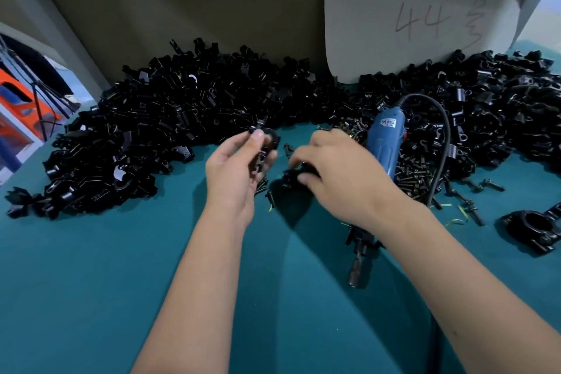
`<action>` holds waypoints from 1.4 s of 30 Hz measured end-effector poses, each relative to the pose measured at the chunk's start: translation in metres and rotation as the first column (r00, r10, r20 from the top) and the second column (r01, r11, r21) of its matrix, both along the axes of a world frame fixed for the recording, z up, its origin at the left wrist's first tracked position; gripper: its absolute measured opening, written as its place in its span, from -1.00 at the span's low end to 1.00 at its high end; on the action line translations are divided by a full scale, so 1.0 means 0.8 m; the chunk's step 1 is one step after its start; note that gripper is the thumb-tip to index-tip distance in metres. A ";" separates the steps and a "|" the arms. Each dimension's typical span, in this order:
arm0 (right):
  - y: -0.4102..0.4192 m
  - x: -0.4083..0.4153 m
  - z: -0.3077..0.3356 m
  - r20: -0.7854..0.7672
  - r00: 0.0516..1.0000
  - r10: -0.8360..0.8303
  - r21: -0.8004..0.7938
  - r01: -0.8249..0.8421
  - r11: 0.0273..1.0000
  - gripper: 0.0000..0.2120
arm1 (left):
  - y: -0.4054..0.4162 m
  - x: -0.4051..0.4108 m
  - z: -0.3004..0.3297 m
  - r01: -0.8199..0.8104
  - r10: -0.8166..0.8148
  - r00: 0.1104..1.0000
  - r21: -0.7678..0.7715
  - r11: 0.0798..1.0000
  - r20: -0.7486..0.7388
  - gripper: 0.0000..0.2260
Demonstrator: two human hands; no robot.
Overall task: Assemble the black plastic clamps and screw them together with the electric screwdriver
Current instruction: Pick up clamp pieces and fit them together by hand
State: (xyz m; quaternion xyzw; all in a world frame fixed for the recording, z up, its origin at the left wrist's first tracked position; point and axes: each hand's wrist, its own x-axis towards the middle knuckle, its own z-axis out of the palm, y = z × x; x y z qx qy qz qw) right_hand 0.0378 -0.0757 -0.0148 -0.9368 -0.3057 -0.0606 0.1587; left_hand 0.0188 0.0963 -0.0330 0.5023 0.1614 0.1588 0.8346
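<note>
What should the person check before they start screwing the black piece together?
1. Clamp piece held in the left hand: ok, pinched between fingers above the table.
2. Second part picked up by the right hand: cannot tell, its fingers cover small black parts on the green table.
3. Screw in the clamp: cannot tell, too small to see.
4. Loose screws close by: ok, scattered beside the right hand.
5. Screwdriver ready: not ok, it lies on the table under the right forearm, not gripped.
</note>
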 end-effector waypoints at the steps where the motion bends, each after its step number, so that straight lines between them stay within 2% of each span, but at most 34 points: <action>1: 0.003 -0.001 -0.004 -0.025 0.999 0.047 -0.083 -0.049 0.995 -0.73 | 0.005 0.001 0.000 -0.014 0.014 1.000 -0.046 0.999 -0.009 -0.96; 3: 0.006 -0.004 -0.006 -0.053 0.996 0.077 -0.148 -0.084 0.985 -0.63 | 0.013 0.002 0.000 -0.037 0.036 0.999 -0.109 0.993 -0.009 -0.92; 5: 0.007 -0.006 -0.004 -0.058 0.992 0.110 -0.175 -0.119 0.977 -0.64 | 0.015 0.004 -0.001 -0.054 0.054 0.999 -0.154 0.987 -0.002 -0.89; 10: 0.013 -0.011 0.002 -0.063 0.984 0.165 -0.177 -0.174 0.969 -0.91 | 0.012 0.004 -0.003 -0.044 0.040 0.999 -0.175 0.984 -0.028 -0.84; 12: 0.012 -0.009 0.003 -0.066 0.984 0.166 -0.167 -0.175 0.970 -0.92 | 0.011 0.004 -0.003 -0.015 0.013 1.000 -0.158 0.987 -0.018 -0.87; 13: 0.010 -0.007 0.005 -0.056 0.986 0.157 -0.124 -0.163 0.979 -0.92 | 0.010 0.004 -0.004 -0.005 0.004 1.000 -0.152 0.988 -0.010 -0.88; 15: 0.003 -0.002 0.010 -0.037 0.995 0.090 0.076 -0.087 0.993 -0.94 | 0.007 0.003 -0.004 0.010 -0.011 1.000 -0.136 0.991 -0.007 -0.79; 18: -0.015 0.006 0.020 -0.080 0.994 -0.076 0.380 0.101 0.919 -0.98 | 0.005 0.001 -0.003 0.050 -0.051 0.999 -0.065 0.997 -0.018 -0.66; 21: -0.034 0.015 0.021 -0.123 0.981 -0.153 0.525 0.195 0.828 -0.92 | 0.001 -0.001 -0.001 0.091 -0.091 0.996 0.015 0.996 -0.018 -0.71; 24: -0.040 0.018 0.019 -0.200 0.970 -0.136 0.617 0.232 0.752 -0.91 | -0.010 -0.001 0.000 0.129 -0.129 0.992 0.072 0.989 -0.011 -0.73; 27: -0.035 0.017 0.016 -0.252 0.962 -0.103 0.691 0.254 0.677 -0.93 | -0.023 -0.002 -0.001 0.183 -0.184 0.983 0.116 0.976 -0.001 -0.72; 31: -0.029 0.016 0.012 -0.245 0.966 -0.087 0.739 0.244 0.628 -0.93 | -0.033 -0.006 0.000 0.251 -0.256 0.967 0.138 0.958 0.017 -0.74; 42: -0.039 0.023 0.014 -0.195 0.979 -0.064 0.682 0.182 0.708 -0.92 | -0.042 -0.009 0.002 0.314 -0.317 0.948 0.079 0.946 0.032 -0.74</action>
